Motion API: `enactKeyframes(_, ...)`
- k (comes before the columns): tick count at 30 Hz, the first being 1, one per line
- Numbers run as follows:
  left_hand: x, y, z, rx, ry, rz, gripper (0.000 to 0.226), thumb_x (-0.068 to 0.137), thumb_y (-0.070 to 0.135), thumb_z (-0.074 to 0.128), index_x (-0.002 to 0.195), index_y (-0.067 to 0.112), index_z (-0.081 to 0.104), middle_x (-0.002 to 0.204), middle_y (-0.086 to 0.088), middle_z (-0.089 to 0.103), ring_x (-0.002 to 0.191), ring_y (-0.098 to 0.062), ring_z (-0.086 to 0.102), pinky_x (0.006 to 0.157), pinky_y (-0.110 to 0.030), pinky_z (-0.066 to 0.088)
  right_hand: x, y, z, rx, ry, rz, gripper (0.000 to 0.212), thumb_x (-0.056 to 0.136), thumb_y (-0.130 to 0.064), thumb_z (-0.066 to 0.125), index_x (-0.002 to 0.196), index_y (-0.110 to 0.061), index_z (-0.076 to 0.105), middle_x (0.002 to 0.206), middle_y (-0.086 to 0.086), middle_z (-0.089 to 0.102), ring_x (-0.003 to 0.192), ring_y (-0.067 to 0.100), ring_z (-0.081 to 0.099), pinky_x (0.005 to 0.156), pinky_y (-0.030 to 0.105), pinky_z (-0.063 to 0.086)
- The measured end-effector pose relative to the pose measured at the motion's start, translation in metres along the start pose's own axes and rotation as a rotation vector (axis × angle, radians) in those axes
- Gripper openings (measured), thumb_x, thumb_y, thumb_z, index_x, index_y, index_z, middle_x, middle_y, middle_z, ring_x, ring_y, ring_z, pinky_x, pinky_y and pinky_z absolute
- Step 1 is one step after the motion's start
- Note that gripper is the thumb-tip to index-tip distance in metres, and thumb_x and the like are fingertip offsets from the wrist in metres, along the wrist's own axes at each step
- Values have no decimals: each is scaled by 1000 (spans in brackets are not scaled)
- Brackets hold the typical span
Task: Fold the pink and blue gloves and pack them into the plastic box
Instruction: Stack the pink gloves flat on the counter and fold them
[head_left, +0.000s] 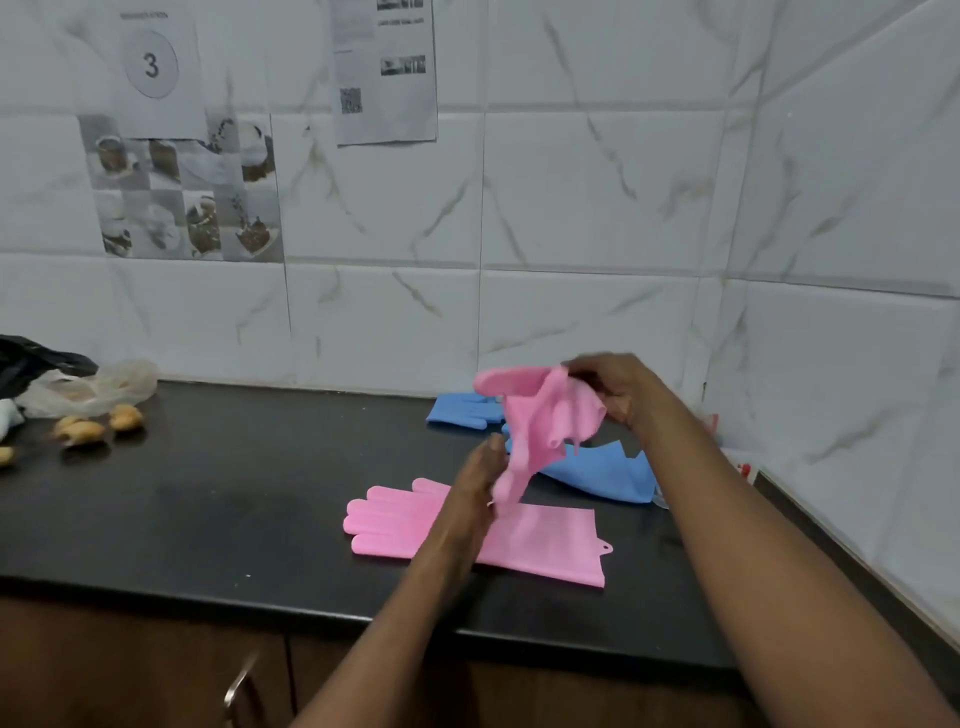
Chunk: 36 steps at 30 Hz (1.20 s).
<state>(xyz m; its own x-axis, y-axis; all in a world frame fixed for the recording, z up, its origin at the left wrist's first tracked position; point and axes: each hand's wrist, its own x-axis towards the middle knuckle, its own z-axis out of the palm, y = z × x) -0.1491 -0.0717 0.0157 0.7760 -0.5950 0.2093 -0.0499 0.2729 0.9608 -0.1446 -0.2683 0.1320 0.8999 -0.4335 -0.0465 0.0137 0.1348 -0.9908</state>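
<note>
One pink glove (537, 415) hangs in the air above the black counter (234, 509), crumpled and blurred. My right hand (618, 389) grips its upper part, and my left hand (480, 483) holds its lower end. A second pink glove (540, 540) lies flat on the counter beneath my left arm, fingers pointing left. Behind the raised glove lie two blue gloves, one near the wall (462, 410) and one further right (608, 473), partly hidden by the pink one. I can see no plastic box clearly.
At the counter's far left sit a black bag (31, 358), a clear plastic bag (93, 387) and several small yellowish pieces (98, 423). Tiled walls close the back and right sides. A cupboard handle (239, 686) shows below the counter's front edge.
</note>
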Motion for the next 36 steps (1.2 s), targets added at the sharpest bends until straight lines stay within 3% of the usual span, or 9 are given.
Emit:
enactKeyframes(3,15,2,-12,-128,306,91,76,78,51,71,143,21,46,141,-1,55,127,-16,56,100,-35,48,-1,23,-10,-42,-42,117,10,86,6,58,94,7,64,86,20,63,73,28,61,67,37,57)
enactKeyframes(5,16,10,-15,-178,-42,-114,68,73,46,74,130,11,58,139,-17,54,112,-27,61,93,-42,49,-2,33,-22,-122,4,28,19,85,13,57,101,5,63,91,18,63,75,26,60,60,32,56)
enactKeyframes(11,44,6,-38,-808,-257,-469,106,82,76,48,142,-9,29,128,-30,56,107,-41,62,85,-56,56,-13,34,-42,-94,39,-43,31,78,17,63,108,13,63,97,25,67,75,30,65,69,42,59)
enactKeyframes(17,42,1,-21,-153,-114,-458,86,79,71,58,129,1,51,119,-26,66,106,-37,67,95,-51,53,-20,4,-14,-886,173,-551,11,79,-5,68,87,-4,76,83,8,72,75,14,60,64,19,43)
enactKeyframes(22,37,12,1,213,131,-165,83,72,73,62,134,17,55,131,-1,58,115,-18,55,103,-38,42,-27,-28,24,-1531,35,-716,14,79,-30,70,83,-17,67,96,7,65,90,26,61,74,34,49)
enactKeyframes(25,32,20,15,302,101,-114,94,65,83,57,137,23,51,136,10,52,123,-13,51,99,-32,36,-33,-50,35,-1652,3,-767,26,75,-40,73,66,-25,54,77,0,55,83,25,58,62,29,38)
enactKeyframes(29,26,18,6,78,250,-89,71,83,81,28,102,27,70,108,2,72,93,-16,67,82,-35,52,-39,-88,19,-1681,-7,-612,44,77,-43,74,53,-14,50,54,0,47,58,23,50,50,25,29)
enactKeyframes(33,17,1,-24,-263,399,-187,84,90,75,20,114,7,63,107,-15,70,100,-29,66,94,-43,50,-41,-108,-11,-1525,-16,-419,49,83,-55,64,62,-11,57,60,4,45,54,18,38,53,28,28)
enactKeyframes(36,3,-10,-13,-198,522,-204,70,96,61,33,112,-1,61,94,-16,67,76,-29,65,74,-40,57,-42,-105,-21,-1460,-70,-412,45,81,-52,66,65,-10,63,63,1,55,59,17,47,58,28,36)
